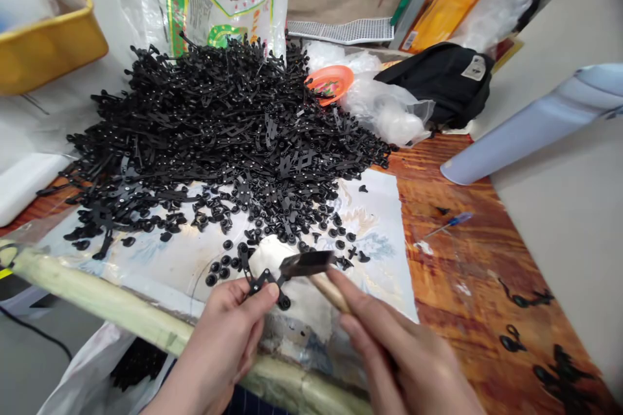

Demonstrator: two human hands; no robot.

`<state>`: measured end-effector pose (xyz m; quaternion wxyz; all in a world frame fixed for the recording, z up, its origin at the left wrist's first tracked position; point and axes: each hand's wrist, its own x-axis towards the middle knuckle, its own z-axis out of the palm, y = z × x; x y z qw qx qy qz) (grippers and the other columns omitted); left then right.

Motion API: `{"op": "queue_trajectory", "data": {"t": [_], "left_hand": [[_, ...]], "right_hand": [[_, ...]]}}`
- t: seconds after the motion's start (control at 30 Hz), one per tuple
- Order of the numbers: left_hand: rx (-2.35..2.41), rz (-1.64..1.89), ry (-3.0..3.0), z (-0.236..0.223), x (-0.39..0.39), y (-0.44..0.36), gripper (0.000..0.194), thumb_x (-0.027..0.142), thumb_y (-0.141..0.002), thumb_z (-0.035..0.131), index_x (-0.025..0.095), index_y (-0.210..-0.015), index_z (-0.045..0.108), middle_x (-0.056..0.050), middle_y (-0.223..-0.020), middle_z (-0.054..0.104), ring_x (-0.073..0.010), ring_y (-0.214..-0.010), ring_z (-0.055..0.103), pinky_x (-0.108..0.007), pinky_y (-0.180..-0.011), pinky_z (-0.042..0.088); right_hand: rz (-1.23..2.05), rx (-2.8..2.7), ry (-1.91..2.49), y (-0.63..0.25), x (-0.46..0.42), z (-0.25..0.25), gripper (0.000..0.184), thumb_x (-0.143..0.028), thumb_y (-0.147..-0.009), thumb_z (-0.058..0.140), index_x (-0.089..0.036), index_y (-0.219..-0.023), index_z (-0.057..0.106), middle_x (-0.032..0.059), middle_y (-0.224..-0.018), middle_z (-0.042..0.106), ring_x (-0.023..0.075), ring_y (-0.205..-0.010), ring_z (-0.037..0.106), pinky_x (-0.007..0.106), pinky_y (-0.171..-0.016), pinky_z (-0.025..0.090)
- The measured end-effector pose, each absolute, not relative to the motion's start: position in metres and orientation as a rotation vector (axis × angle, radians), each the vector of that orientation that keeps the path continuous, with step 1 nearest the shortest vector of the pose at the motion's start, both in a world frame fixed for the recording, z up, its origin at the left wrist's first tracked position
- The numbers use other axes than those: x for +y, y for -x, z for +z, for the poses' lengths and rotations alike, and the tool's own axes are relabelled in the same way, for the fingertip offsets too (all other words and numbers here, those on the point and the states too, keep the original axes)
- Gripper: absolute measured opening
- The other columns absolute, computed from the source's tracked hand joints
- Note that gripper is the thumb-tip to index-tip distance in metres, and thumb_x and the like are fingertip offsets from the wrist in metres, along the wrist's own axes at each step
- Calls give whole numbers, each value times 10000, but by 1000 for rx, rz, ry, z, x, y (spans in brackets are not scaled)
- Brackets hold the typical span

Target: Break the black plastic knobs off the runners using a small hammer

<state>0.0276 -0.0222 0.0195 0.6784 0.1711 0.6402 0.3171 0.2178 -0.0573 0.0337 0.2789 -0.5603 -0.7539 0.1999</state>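
Hammer head [309, 263] just right of hinged black linkage [267, 277] near front edge of counter [428, 207], contact uncertain.
Linkage pinched in left fingers [263, 300]; wooden handle [331, 294], slanting down-right, gripped by curled right fingers [357, 298].

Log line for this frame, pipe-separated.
left hand: holds black jointed part | right hand: grips hammer | hammer contact: unclear | beyond hands: heap of black parts

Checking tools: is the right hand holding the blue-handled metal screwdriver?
No, the right hand holds a hammer with black head and pale wooden handle.
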Motion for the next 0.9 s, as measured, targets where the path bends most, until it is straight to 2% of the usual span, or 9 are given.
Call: {"op": "queue_trajectory", "data": {"t": [0.07,0.2,0.33,0.53,0.67,0.83,0.9], "left_hand": [[1439,698,-386,21,-21,-27,399,444,-666,755,239,-576,425,138,-275,309,-18,-255,121,-147,-281,77],[1450,652,-393,24,-18,-25,378,444,-682,739,238,-577,439,139,-260,302,-22,-251,118,-157,-280,84],[1444,602,-420,23,-14,-22,387,426,-684,737,241,-566,418,140,-255,302,-20,-248,109,-166,-283,73],[1452,613,-411,24,-11,-22,347,382,-689,734,238,-580,438,138,-251,314,-20,-240,132,-149,-272,88],[1422,633,-361,21,-13,-21,358,358,-668,776,229,-570,456,132,-244,328,-13,-226,139,-143,-262,83],[1304,713,-275,17,-14,-16,428,411,-628,813,230,-538,436,129,-230,321,-9,-198,140,-145,-248,80],[1209,740,-243,19,-14,-11,481,433,-585,835,224,-488,413,122,-223,306,-6,-188,158,-151,-243,95]], "right_hand": [[465,-1978,1478,-219,-57,36,566,-150,-935,484,-281,-1478,390,89,-1044,733,193,-723,734,259,-637,603],[556,-2151,1532,-218,-55,33,505,-172,-958,417,-206,-1463,425,94,-855,737,188,-540,690,273,-512,589],[450,-2092,1491,-217,-55,32,538,-182,-959,446,-246,-1488,375,89,-882,734,183,-581,703,254,-524,584],[516,-2190,1492,-216,-56,28,521,-188,-968,418,-190,-1488,379,75,-769,707,185,-530,682,258,-490,578],[457,-2060,1478,-214,-60,25,568,-166,-946,461,-232,-1501,353,84,-859,728,180,-538,684,257,-506,579],[696,-1908,1587,-219,-56,23,440,-270,-976,408,-239,-1404,507,69,-833,727,193,-612,694,269,-556,576],[766,-1686,1671,-234,-48,24,414,-356,-977,418,-234,-1349,555,27,-706,675,169,-543,639,229,-470,521]]}}
